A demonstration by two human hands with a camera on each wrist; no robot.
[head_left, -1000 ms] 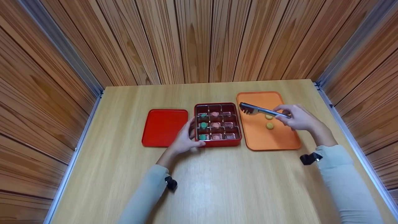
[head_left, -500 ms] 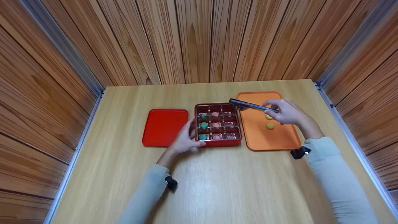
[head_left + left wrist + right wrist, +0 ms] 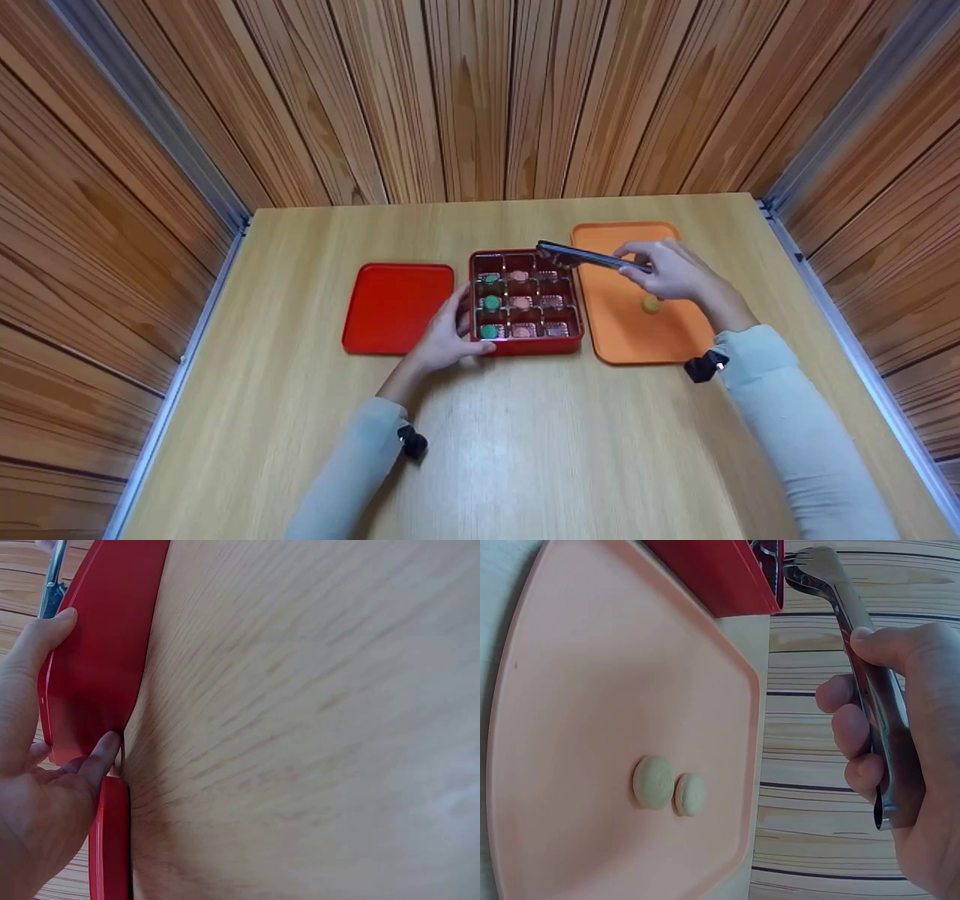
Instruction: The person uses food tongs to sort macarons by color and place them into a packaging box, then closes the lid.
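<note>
A red compartment box (image 3: 525, 346) sits mid-table with green sweets (image 3: 490, 302) in its left column and pink ones (image 3: 520, 301) in the middle. My left hand (image 3: 448, 331) grips the box's near-left corner; the left wrist view shows that left hand (image 3: 34, 765) against the red box wall (image 3: 97, 667). My right hand (image 3: 666, 271) holds metal tongs (image 3: 581, 256), their tips over the box's far right compartments. In the right wrist view my right hand (image 3: 896, 765) is wrapped round the tongs (image 3: 851, 622). Whether the tips carry anything is unclear.
An orange tray (image 3: 630, 337) lies right of the box; the right wrist view shows two yellow macarons (image 3: 654, 781) on this tray (image 3: 577, 667). The red lid (image 3: 394, 306) lies flat left of the box. Wooden walls enclose the table (image 3: 525, 450) on three sides.
My right hand has carried the tongs leftward from over the orange tray to over the box's far right corner. The left hand and the box have stayed put.
</note>
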